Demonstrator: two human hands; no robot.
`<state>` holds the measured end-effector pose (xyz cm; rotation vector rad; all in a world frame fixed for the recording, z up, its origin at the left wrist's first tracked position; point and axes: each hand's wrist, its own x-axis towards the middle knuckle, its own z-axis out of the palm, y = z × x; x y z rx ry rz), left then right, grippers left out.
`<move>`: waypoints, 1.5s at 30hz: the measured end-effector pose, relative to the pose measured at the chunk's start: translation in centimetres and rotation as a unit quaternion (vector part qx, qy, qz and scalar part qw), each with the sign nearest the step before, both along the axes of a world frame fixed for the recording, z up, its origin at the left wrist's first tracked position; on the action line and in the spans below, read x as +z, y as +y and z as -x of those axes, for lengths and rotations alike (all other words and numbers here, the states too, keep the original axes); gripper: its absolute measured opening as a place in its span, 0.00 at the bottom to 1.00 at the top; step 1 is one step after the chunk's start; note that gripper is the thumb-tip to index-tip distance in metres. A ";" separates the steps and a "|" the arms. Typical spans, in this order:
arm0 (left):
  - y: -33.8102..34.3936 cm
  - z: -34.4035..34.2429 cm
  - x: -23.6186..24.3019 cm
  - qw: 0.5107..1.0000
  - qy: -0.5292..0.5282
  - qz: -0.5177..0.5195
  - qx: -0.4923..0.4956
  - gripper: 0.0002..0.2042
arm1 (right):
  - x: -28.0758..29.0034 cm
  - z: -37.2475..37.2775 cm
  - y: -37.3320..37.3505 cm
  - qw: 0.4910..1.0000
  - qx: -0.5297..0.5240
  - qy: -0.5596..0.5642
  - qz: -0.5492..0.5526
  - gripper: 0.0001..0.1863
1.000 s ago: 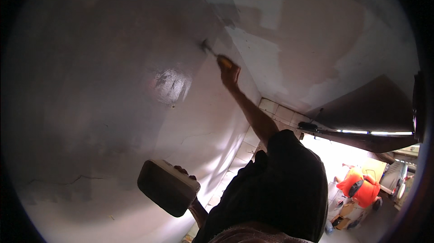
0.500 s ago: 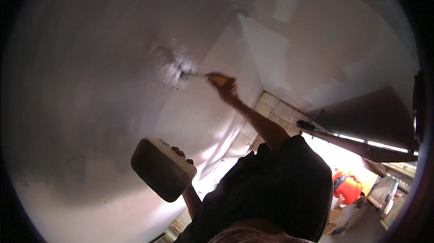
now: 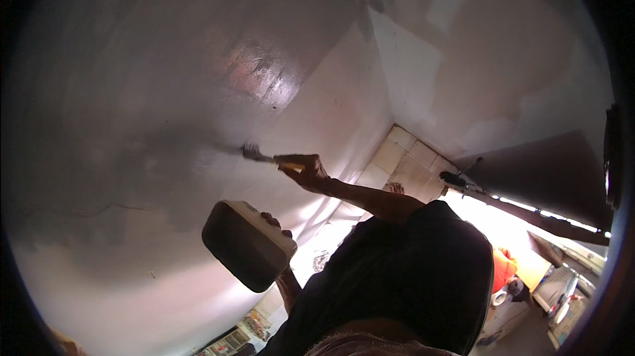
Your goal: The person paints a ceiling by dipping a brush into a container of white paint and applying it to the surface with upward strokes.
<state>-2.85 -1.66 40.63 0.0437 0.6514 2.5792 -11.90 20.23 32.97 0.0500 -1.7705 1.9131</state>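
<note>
My right hand (image 3: 305, 172) is closed around the yellowish handle of a paintbrush (image 3: 254, 152). The bristles point left at the pale wall (image 3: 317, 111), close to its surface; I cannot tell whether they touch. Lower down, my left hand (image 3: 278, 223) holds up a rounded rectangular tub (image 3: 245, 247). Its dark underside shows, while its contents are hidden. Only the fingertips of that hand are visible along the tub's side. Above the brush, a wet patch (image 3: 264, 78) shines on the wall.
Another wall (image 3: 423, 71) with uneven patches meets this one at a corner. Pale tiles (image 3: 390, 151) run below it, beside a dark slanted panel (image 3: 536, 171). Bright light comes from the lower right, near an orange item (image 3: 504, 268) and clutter. A shelf-like unit (image 3: 228, 343) stands at the bottom.
My right hand and the paintbrush have moved down and left, away from the wet patch. The tub is still in my left hand, slightly shifted to the right in view.
</note>
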 end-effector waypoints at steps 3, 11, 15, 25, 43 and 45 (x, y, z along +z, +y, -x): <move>0.4 -0.2 0.3 1.000 0.001 0.016 -0.004 0.35 | 0.8 0.0 1.5 0.993 0.101 -0.035 0.041 0.13; 0.9 0.1 1.2 0.999 0.004 0.031 -0.023 0.35 | 1.0 4.9 16.0 0.963 -0.251 0.004 0.093 0.08; 0.7 0.0 1.2 0.999 0.001 0.031 -0.023 0.35 | 1.7 4.1 16.3 0.928 -0.325 0.031 0.179 0.11; -0.4 0.7 0.1 0.987 0.058 0.143 -0.053 0.35 | 1.2 -1.3 1.9 0.998 0.033 0.023 -0.045 0.14; 10.8 -0.6 -5.4 0.970 -0.037 -0.146 0.191 0.29 | -0.3 6.5 30.2 0.953 -0.285 0.009 0.103 0.14; 12.7 0.0 -5.9 0.964 -0.032 -0.144 0.221 0.29 | -0.1 6.3 30.4 0.957 -0.255 0.001 0.140 0.15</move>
